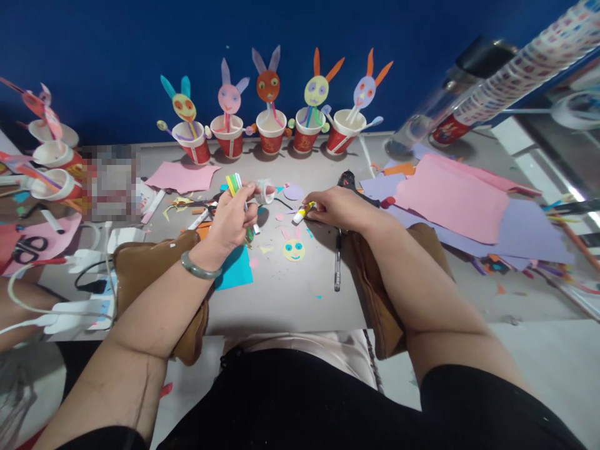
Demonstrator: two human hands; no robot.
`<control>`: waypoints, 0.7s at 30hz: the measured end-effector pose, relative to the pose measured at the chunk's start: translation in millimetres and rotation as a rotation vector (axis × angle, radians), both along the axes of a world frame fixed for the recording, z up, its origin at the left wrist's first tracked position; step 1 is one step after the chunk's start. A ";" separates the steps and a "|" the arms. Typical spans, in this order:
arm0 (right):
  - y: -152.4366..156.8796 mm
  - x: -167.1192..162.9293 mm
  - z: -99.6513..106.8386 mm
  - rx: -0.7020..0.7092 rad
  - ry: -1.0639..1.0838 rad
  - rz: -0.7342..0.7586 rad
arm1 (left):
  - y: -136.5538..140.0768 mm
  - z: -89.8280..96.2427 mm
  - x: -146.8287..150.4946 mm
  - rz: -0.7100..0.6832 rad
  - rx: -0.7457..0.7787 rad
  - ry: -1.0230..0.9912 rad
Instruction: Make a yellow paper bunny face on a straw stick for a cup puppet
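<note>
Two bare hands work at a grey table (290, 294) strewn with paper scraps. The left hand (232, 222), with one green bangle (199, 269) on its wrist, has its fingers curled closed around a small bunch of paper strips (233, 183), green and yellow, which stick up at 12 o'clock from the fist. The right hand (340, 209) lies low on the table, its fingertips pinched narrowly on one glue stick (302, 214) that points toward 9 o'clock.

Between the hands, at 6 o'clock from the glue stick, lies one yellow paper bunny face (294, 249). One pen (337, 262) lies at 6 o'clock from the right hand. Along the far edge, at 12 o'clock, stand five red paper cups (270, 132), each holding one paper bunny. At 3 o'clock lies a pile of pink and lilac paper sheets (457, 200). One pair of scissors (25, 249) lies at 9 o'clock.
</note>
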State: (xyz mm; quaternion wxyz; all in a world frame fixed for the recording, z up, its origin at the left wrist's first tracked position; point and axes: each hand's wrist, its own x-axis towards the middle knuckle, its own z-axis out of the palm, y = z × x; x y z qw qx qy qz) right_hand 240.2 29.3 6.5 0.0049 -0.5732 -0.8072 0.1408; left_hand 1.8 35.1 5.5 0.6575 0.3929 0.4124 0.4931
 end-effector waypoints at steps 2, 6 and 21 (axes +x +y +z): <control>2.1 -0.2 -1.5 0.015 -0.014 -0.005 | -0.1 -0.4 0.0 0.000 0.005 0.002; 8.4 16.4 3.4 0.113 0.069 -0.060 | -0.2 -0.7 -0.3 0.003 0.010 -0.018; -5.3 31.0 55.5 0.033 -0.307 -0.454 | 0.0 -1.2 0.3 0.009 0.016 -0.020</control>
